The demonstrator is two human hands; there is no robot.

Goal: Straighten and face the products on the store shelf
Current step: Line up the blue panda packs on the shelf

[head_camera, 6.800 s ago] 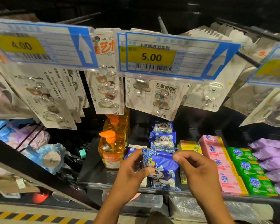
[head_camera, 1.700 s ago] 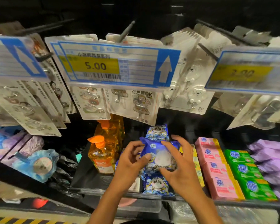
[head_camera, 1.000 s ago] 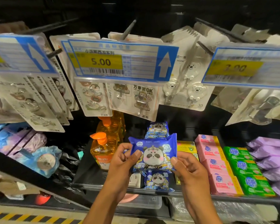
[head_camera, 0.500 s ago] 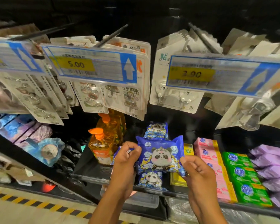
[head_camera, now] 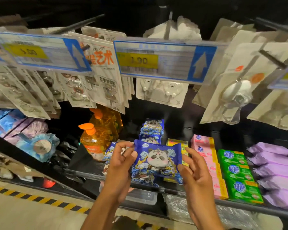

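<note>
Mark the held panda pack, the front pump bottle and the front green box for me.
panda pack [head_camera: 156,161], head view, on the panda's face.
pump bottle [head_camera: 94,141], head view, amber body below the pump.
green box [head_camera: 244,191], head view, top face.

Pack [head_camera: 157,161]: blue, panda print. Bottle [head_camera: 94,143]: amber, orange pump. Boxes [head_camera: 238,175]: green. Boxes [head_camera: 204,148]: pink. Packs [head_camera: 276,165]: lilac.

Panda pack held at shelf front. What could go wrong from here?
1. Left hand pinches only a top corner of the panda pack, right hand only at its edge: it may slip past the shelf lip.
2. The orange soap bottle stands close beside the left hand; a nudge could tip it.
</note>
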